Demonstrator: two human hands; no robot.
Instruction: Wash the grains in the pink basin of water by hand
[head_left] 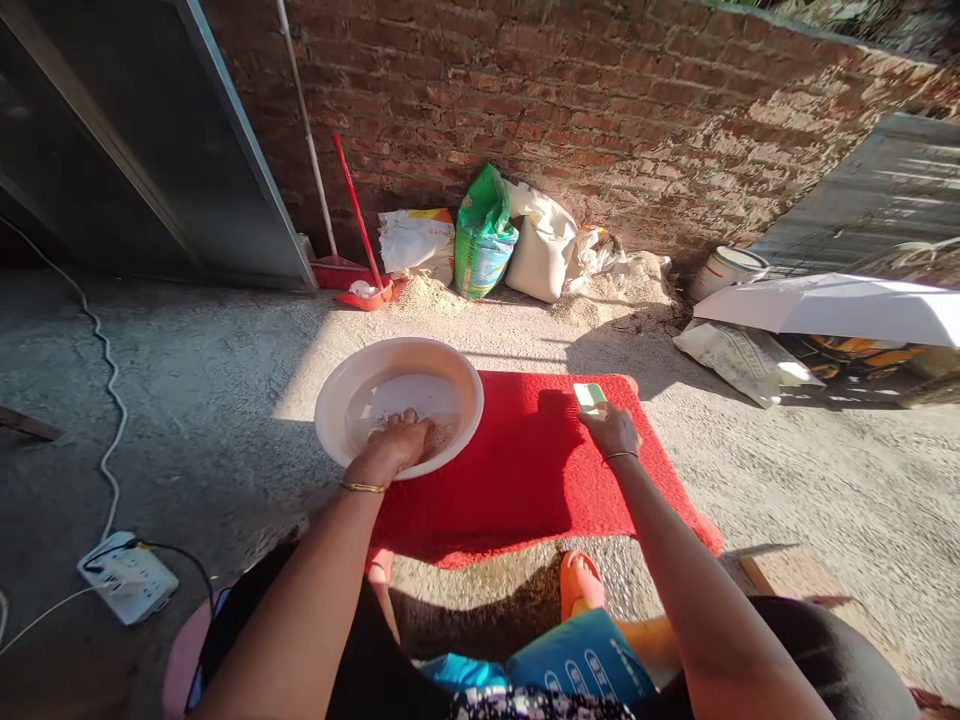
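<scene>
A white basin (328, 425) with some water in it stands at the left end of a red rug (517, 450), overlapping the rug's edge. My left hand (405, 440) is down inside the basin, its fingers bent and somewhat apart at the water; nothing shows in them, though the water partly hides the tips. Over the rug's right part, my right hand (613, 432) is closed round the near end of a small flat pale green brush (589, 396). The brush's far end sticks out beyond the fingers, and its underside is mostly hidden.
A power strip (127, 577) with cables lies on the concrete at left. Along the brick wall stand a red dustpan (367, 296), a green sack (484, 240) and a white sack (541, 250). A white umbrella (840, 303) and a bucket (727, 270) are at right.
</scene>
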